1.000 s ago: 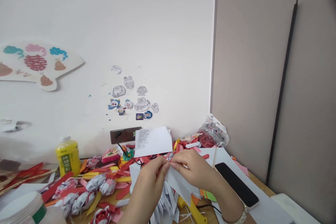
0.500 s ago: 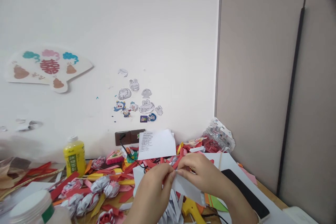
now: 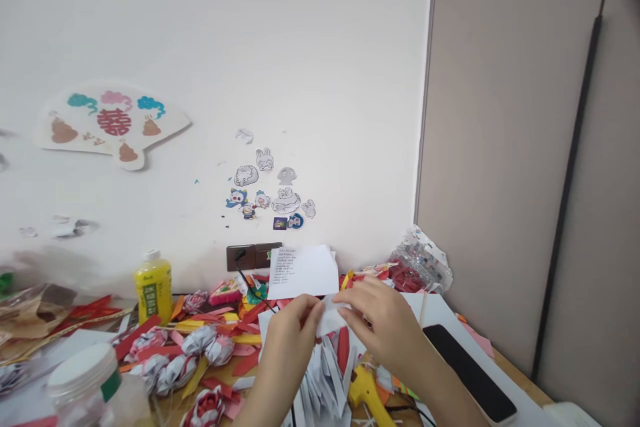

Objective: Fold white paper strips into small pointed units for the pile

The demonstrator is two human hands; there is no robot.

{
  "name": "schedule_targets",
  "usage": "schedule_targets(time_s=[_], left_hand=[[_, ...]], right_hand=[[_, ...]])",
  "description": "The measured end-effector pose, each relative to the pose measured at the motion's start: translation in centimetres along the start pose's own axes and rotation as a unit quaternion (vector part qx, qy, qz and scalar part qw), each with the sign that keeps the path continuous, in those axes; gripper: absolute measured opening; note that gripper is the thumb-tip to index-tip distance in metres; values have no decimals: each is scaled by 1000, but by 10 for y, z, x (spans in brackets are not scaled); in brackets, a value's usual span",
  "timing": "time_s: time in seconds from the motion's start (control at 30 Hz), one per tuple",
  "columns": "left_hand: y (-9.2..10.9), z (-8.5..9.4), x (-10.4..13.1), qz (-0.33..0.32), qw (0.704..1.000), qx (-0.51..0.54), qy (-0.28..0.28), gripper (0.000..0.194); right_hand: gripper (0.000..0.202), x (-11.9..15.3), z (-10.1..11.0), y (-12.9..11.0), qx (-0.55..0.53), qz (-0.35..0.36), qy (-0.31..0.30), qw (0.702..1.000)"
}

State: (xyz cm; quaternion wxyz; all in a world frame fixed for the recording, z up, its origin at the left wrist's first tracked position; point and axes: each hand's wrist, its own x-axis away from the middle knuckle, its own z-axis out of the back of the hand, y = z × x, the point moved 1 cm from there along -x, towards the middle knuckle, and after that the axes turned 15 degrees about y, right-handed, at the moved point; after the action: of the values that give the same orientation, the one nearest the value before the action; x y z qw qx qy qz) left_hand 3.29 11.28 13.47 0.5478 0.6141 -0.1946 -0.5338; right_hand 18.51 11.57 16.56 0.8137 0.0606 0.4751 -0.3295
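A small piece of white paper (image 3: 330,319) is held up between my two hands, above the cluttered table. My left hand (image 3: 296,327) pinches its left edge between thumb and fingers. My right hand (image 3: 373,313) has its fingers on the paper's right side, thumb below and fingertips at the top edge. Under the hands lies a heap of folded white paper strips (image 3: 323,380). A yellow glue gun (image 3: 367,392) rests just below my right wrist, with a dark cord beside it.
Paper scraps and crumpled paper roses (image 3: 207,407) cover the left side. A yellow bottle (image 3: 154,288) and a lidded jar (image 3: 87,380) stand there. A black phone (image 3: 470,373) lies right of my right forearm. Behind, a handwritten sheet (image 3: 305,272) leans against the wall.
My hands have moved apart a little, and the paper now shows between them instead of hanging below my right hand. The camera view has turned slightly left.
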Motion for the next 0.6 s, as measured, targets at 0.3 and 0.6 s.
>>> schedule_targets(time_s=[0.3, 0.6], left_hand=[[-1, -11, -3, 134, 976, 163, -52, 24], [10, -9, 4, 141, 967, 206, -47, 17]], right_hand=[[19, 1, -15, 11, -35, -10, -21, 999], [5, -1, -17, 17, -165, -116, 31, 979]])
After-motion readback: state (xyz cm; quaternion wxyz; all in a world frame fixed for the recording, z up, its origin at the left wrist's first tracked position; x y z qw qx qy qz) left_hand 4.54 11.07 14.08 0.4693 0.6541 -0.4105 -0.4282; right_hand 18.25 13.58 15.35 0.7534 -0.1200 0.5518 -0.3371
